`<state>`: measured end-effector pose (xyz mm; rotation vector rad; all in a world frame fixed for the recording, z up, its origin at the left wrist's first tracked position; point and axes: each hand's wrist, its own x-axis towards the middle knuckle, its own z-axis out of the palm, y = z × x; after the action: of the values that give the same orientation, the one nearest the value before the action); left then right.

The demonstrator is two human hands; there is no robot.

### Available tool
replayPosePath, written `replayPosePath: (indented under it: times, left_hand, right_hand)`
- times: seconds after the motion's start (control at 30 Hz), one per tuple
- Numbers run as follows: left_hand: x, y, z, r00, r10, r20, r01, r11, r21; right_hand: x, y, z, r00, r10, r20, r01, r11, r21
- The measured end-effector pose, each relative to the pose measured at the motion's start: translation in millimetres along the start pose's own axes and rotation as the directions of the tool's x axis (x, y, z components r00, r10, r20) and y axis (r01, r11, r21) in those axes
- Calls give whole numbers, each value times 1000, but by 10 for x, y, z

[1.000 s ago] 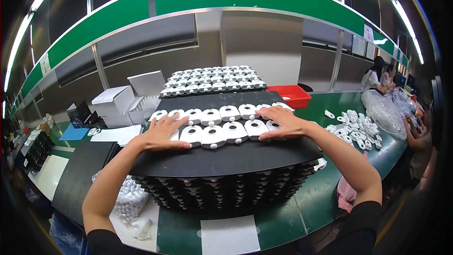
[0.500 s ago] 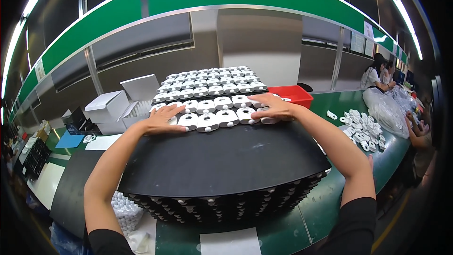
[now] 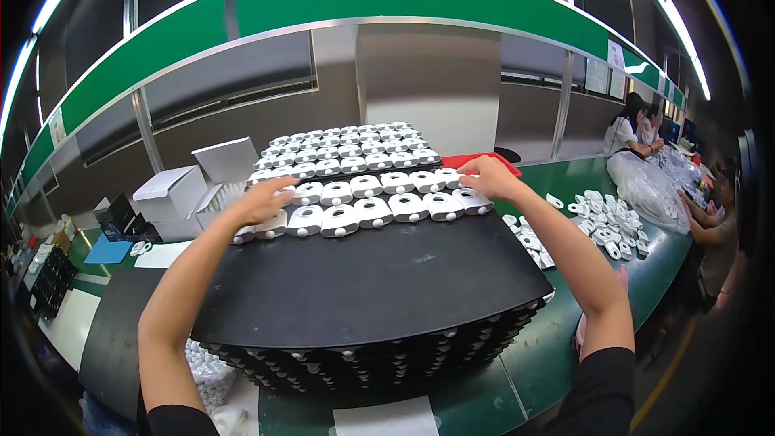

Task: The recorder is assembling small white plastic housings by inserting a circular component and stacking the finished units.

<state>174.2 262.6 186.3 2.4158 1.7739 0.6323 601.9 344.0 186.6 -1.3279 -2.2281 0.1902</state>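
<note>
White plastic parts point(image 3: 372, 212), each with an oval opening and a small round knob, lie in two rows across the far half of a flat black board point(image 3: 371, 274). That board tops a tall stack of similar black layers with white knobs showing between them. At the left end of the farther row is my left hand point(image 3: 265, 200), its fingers stretched over the parts and apart from the thumb. Opposite it, my right hand point(image 3: 492, 179) sits at the right end, thumb and forefinger spread beside the last parts. Whether the fingertips press on the parts is hard to see.
Behind stands another layer of white parts point(image 3: 353, 164), with a red bin point(image 3: 504, 163) to its right. Loose white parts point(image 3: 605, 222) are heaped on the green table point(image 3: 557, 331). White boxes point(image 3: 169, 194) stand at left. Other people point(image 3: 634, 133) sit at far right.
Both hands have moved off the front row to the ends of the farther row, uncovering more front parts. The whole view has shifted slightly.
</note>
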Motion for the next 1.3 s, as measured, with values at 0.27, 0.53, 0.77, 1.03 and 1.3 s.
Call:
replayPosePath:
  times: [0.27, 0.53, 0.77, 1.03, 1.3]
  left_hand:
    - [328, 303, 401, 992, -72, 103, 53, 982, 181]
    - [301, 265, 343, 990, -25, 139, 7, 992, 124]
    - [43, 287, 66, 996, 3, 92, -1, 1000, -16]
    - [-431, 370, -156, 995, 23, 101, -15, 996, -82]
    - [-922, -208, -263, 917, -395, -45, 369, 888, -274]
  right_hand:
    - [72, -30, 206, 997, 23, -79, -29, 997, -70]
    - [-4, 31, 61, 997, 60, -57, -64, 996, -64]
    - [-388, -1, -388, 981, 12, 191, -49, 981, 186]
    - [-683, -145, -244, 999, -3, 49, -2, 995, 103]
    - [-817, -417, -236, 997, -66, -26, 69, 991, 119]
